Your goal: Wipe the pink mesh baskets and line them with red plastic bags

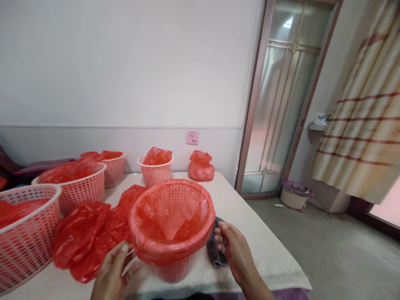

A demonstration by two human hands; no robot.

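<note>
In front of me stands a white plastic basket [176, 268] with holes in its wall. A red plastic bag [168, 246] lines it and is folded down over the rim all round. At the basket's lower left is my left hand [113, 268], fingers apart and close to the bag's folded edge; I cannot tell whether they touch it. My right hand [235, 250] is to the right of the rim, fingers loosely curled and holding nothing. Behind it lies a dark folded cloth [216, 252], partly hidden. Left of the basket, loose red bags [83, 233] lie crumpled.
More baskets [21, 250] with red bags in them stand on the left. A smaller lined basket [155, 174] and a tied red bag [201, 168] are by the wall. The table's right edge [271, 241] drops to the floor, where a lined bin [293, 198] stands.
</note>
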